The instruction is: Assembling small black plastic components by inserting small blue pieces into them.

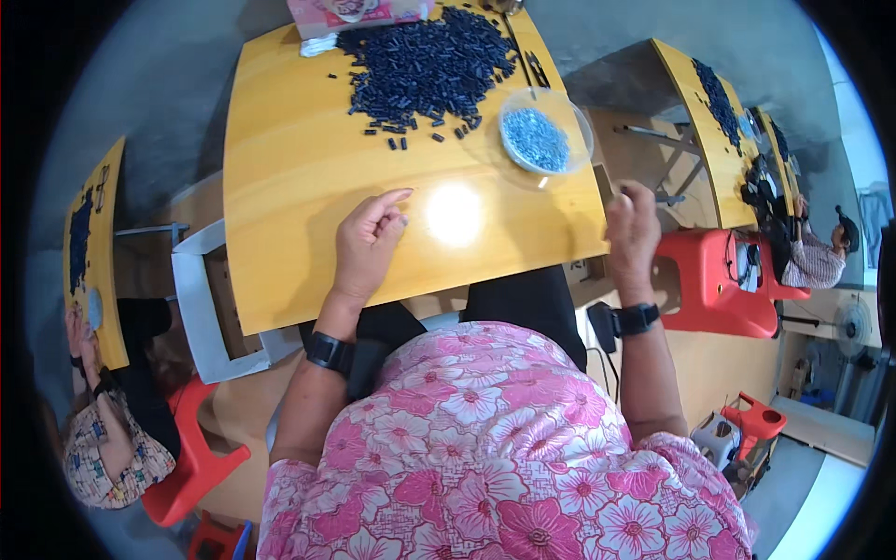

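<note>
My left hand [367, 245] rests on the yellow wooden table [289, 187], fingers loosely curled, index finger stretched toward the far side, nothing in it. My right hand [632, 227] hangs past the table's right edge, fingers closed; whether it holds something small I cannot tell. A heap of small dark blue pieces [425, 67] lies at the far middle of the table. A clear round bowl [546, 133] with light blue bits stands to the right of the heap. Both wrists wear black bands.
A pink packet [350, 14] lies at the table's far edge. A white open box [201, 313] stands on the floor to my left. Red plastic stools [714, 285] stand on the right. Other people sit at similar yellow tables [714, 131] on the left and right.
</note>
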{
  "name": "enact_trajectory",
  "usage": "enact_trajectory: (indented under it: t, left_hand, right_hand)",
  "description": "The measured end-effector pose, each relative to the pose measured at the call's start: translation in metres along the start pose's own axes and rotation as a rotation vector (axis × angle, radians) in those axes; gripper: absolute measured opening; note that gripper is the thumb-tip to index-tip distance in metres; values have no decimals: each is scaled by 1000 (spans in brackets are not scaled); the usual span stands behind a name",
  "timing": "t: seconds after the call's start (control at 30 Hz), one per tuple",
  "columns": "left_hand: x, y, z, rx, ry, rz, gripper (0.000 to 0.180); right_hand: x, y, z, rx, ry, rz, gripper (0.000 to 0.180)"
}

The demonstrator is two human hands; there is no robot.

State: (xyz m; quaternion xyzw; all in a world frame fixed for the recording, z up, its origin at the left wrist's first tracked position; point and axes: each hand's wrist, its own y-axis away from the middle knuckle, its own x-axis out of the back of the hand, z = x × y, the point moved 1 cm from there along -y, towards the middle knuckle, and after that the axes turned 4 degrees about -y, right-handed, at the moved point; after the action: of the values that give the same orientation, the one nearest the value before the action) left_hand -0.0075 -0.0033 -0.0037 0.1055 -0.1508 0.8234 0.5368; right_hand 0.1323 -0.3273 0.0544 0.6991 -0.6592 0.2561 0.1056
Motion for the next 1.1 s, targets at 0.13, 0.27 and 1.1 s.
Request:
enact_trajectory:
  t: [0.13,0.27,1.1]
  left_hand:
    - [-6,-3,8,-23,-25,-35,30]
    - [-9,-5,14,-48,-34,-20,30]
    - [6,-19,16,37,-108,-41,33]
  right_hand:
    - [44,-9,80,97,389,64,20]
    - [49,-5,140,-177,232,109,28]
    - [-186,-31,-49,507,231,-212,75]
